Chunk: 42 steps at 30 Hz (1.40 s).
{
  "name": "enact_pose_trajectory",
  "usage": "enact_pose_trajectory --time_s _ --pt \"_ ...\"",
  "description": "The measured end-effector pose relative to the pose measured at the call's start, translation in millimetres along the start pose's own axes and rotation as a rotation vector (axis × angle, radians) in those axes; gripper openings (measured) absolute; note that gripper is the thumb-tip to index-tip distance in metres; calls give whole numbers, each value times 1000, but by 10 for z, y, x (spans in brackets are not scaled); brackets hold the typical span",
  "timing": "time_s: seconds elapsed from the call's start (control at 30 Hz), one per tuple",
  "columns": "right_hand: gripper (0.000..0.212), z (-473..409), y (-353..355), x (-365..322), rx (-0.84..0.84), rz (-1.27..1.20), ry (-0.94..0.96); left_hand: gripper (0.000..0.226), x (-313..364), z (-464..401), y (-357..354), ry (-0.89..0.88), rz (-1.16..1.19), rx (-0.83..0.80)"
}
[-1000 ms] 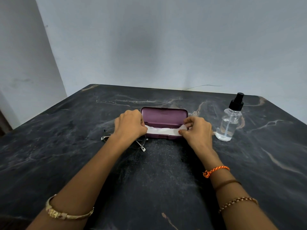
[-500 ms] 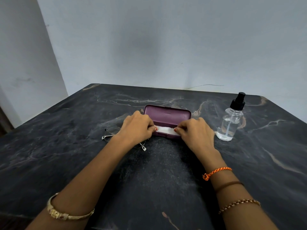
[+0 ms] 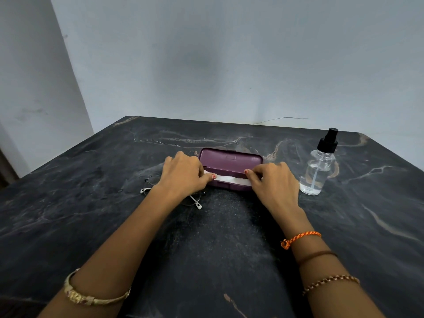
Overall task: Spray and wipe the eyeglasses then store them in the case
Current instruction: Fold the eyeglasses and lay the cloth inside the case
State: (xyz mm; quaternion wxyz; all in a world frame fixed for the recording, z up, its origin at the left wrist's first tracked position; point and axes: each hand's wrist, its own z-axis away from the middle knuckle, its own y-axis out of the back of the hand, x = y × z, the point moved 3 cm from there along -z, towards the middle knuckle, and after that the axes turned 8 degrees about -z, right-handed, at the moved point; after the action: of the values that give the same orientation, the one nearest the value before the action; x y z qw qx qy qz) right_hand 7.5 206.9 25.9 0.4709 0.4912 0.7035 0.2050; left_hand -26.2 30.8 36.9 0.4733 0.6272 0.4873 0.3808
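The dark marbled table (image 3: 229,249) carries every item. The rigid purple case (image 3: 230,159) lies open at centre; grip its shell. Both hands, left (image 3: 183,174) and right (image 3: 271,180), pinch a soft white cloth (image 3: 230,179) over it. The clear spray bottle (image 3: 317,171) stands right. The thin wire eyeglasses (image 3: 195,199), probably light and fragile, lie beneath the left wrist; lift them by the frame

No legible text, label, brand, number or sign is present — the purple case (image 3: 230,159) lid carries a faint embossed rectangle, too small to read; the spray bottle (image 3: 319,171) is unlabelled.
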Motion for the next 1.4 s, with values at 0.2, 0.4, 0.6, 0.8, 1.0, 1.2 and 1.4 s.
enact_pose_trajectory --time_s 0.2,0.4,0.6,0.8,1.0,1.2,1.4 --pt "25 12 -10 14 4 -68 -41 40 -12 -2 13 18 109 17" --pt "18 -19 -1 160 40 -315 -280 43 -58 -19 -29 61 128 -36" --pt "27 -36 -35 210 -16 -373 -337 44 -92 -30 -67 86 183 -55" --pt "35 -45 -40 217 -41 -408 -367 46 -81 -15 -39 67 211 -52" --pt "41 -44 -43 215 -44 -412 -390 35 -73 -15 -38 45 190 -67" --pt "41 -51 -38 205 -44 -402 -391 39 -90 -32 -61 67 195 -83" --pt "30 -32 -35 191 -24 -370 -344 39 -105 -43 -57 96 255 -91"
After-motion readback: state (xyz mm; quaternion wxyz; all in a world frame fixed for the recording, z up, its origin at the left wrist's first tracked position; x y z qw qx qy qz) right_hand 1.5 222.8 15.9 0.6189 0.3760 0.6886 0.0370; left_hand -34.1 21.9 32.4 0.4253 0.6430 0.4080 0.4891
